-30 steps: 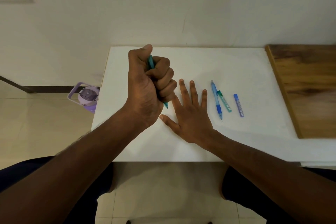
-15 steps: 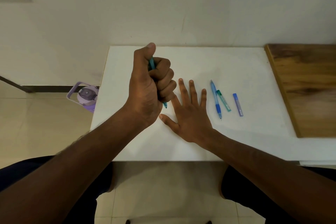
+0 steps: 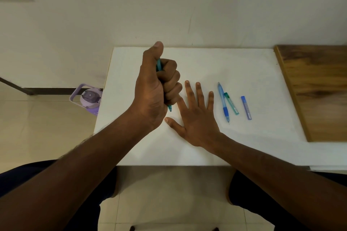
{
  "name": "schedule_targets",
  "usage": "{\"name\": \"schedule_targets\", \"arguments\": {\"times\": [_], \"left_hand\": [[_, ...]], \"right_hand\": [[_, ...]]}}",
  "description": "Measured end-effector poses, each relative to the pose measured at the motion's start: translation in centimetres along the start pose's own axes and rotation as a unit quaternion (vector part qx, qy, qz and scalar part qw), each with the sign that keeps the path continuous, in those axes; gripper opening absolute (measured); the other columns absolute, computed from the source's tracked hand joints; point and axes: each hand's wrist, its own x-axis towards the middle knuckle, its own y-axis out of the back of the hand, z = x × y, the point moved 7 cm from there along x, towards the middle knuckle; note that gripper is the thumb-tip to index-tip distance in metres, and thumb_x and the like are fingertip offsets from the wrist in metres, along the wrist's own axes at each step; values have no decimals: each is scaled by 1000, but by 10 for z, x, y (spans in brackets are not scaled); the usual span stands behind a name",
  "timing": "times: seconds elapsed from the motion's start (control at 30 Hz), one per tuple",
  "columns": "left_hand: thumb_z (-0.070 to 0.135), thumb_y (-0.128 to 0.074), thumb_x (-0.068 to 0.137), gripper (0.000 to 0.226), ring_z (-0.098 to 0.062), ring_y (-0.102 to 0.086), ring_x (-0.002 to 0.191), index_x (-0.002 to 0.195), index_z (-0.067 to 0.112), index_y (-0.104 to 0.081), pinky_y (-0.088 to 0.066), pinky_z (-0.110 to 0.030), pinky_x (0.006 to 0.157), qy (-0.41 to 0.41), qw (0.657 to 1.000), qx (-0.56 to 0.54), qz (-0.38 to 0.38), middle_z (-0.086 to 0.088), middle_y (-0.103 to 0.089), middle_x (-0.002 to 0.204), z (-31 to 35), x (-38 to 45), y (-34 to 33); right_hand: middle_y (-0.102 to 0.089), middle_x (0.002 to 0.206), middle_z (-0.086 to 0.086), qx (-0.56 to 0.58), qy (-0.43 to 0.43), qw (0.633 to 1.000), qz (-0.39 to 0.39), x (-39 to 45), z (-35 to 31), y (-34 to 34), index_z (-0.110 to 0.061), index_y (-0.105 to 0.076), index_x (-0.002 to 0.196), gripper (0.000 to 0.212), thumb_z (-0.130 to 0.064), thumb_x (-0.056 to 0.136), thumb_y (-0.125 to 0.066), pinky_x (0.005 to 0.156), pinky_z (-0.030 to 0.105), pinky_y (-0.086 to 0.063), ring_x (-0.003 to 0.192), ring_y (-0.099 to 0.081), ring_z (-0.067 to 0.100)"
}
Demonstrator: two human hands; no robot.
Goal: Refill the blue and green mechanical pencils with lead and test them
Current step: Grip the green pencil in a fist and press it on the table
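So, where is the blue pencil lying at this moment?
In the head view the blue pencil lies on the white table, right of the flat right hand, with a green lead tube right beside it.

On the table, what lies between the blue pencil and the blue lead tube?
In the head view, a green lead tube lies between the blue pencil and the blue lead tube, close beside the pencil; bare table separates it from the blue tube.
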Motion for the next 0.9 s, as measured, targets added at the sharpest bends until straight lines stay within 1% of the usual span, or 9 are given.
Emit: {"name": "schedule_targets", "arguments": {"times": [0.07,0.17,0.2,0.33,0.47,0.6,0.7,0.83,0.9], "left_hand": [[60,-37,98,62,-3,-20,37,45,29,-33,-25,-16,40,6,1000,-11,-5,13,-27,41,-1,0,0],[71,-33,96,66,-4,-20,37,45,29,-31,-26,-17,40,12,1000,-19,-4,13,-27,41,-1,-1,1],[71,-34,96,66,-4,-20,37,45,29,-31,-26,-17,41,13,1000,-11,-2,13,-27,41,-1,0,1],[56,-40,95,60,-3,-20,36,41,30,-34,-26,-16,40,12,1000,13,3,13,-27,40,-3,1,1],[65,-39,97,65,-6,-19,38,43,29,-31,-24,-19,41,13,1000,6,12,12,-26,41,-4,1,3],[54,-39,95,60,-5,-19,37,42,29,-33,-25,-17,40,11,1000,11,0,12,-26,40,-4,2,2],[60,-40,96,63,-6,-19,37,42,28,-32,-25,-19,40,14,1000,-1,-1,12,-26,40,-5,1,1],[53,-39,95,59,-4,-19,37,42,28,-33,-26,-18,40,14,1000,14,-6,12,-26,40,-5,1,0],[59,-38,98,62,-6,-18,39,44,28,-31,-23,-19,41,16,1000,9,-10,12,-25,42,-5,1,0]], "right_hand": [[0,178,11,0,0,1000,1,0,0,0,-32,-13,167,96,-90,90,-15,123,73,-9,162,-1,43],[0,178,10,-1,-1,1000,1,0,0,0,-33,-12,167,96,-90,90,-15,123,72,-9,163,-1,42],[0,178,10,-2,-1,1000,2,0,0,-1,-33,-12,167,96,-89,90,-16,123,72,-9,163,-1,42],[-2,178,11,0,1,1000,9,1,0,0,-32,-14,167,95,-89,91,-16,123,72,-9,162,-3,43],[-2,178,11,3,1,1000,7,1,0,-1,-32,-15,167,95,-89,91,-16,123,73,-9,162,-3,43],[-2,178,11,6,2,1000,10,0,0,0,-32,-16,167,95,-89,91,-16,123,73,-9,162,-3,43],[-2,178,11,7,3,1000,9,0,1,0,-32,-15,167,95,-89,91,-15,123,73,-10,162,-3,43],[-1,178,11,9,3,1000,7,-1,1,0,-32,-13,167,95,-89,91,-16,124,72,-8,163,-1,42],[0,178,11,9,3,1000,6,-1,1,1,-32,-12,167,95,-89,91,-17,124,72,-7,163,0,42]]}}
